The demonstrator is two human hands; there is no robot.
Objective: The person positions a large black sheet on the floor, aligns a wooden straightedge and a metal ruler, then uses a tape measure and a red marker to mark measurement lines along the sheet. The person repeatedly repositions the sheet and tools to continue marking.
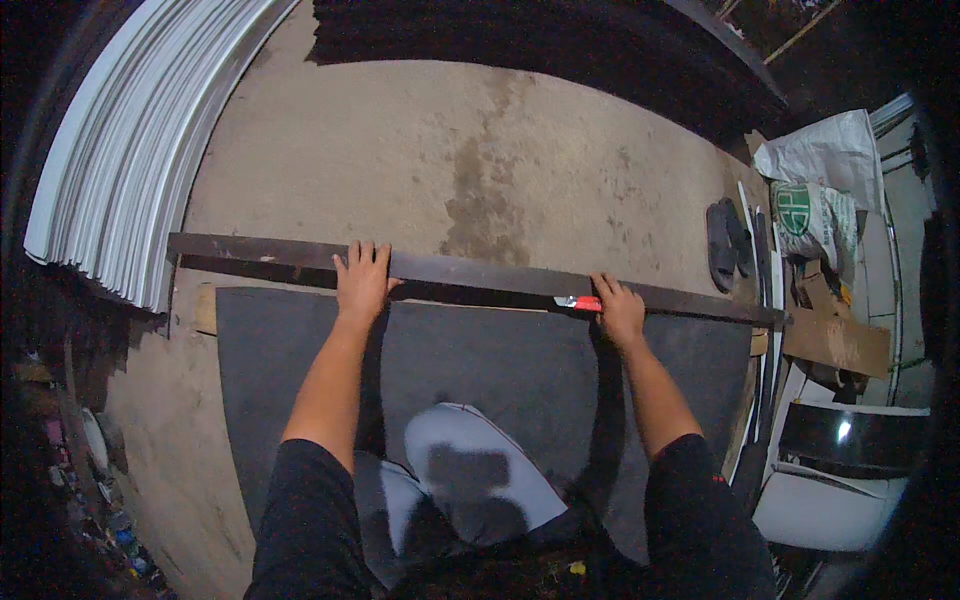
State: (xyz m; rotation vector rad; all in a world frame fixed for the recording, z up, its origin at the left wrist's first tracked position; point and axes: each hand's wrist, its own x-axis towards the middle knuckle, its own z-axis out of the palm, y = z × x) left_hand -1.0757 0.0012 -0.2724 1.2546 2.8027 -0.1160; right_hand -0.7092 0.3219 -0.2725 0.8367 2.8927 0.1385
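A long dark metal bar (480,272) runs crosswise just beyond the far edge of a dark grey sheet (480,350), with a dark strip of shadow along its near side. My left hand (365,283) grips the bar left of its middle, fingers over the top. Farther right, my right hand (621,312) is closed on the bar too. A red utility knife (582,303) sticks out leftward from under that hand, its pale blade end pointing left; the hand hides the rest of it. The sheet lies flat on the floor, and my knees rest on its near part.
A thick stack of long white strips (150,130) stands at the left. Dark sheets (540,40) are piled at the far side. On the right are dark slippers (722,245), white sacks (815,215), cardboard (840,340) and long thin rods. Stained concrete floor (380,150) lies beyond the bar.
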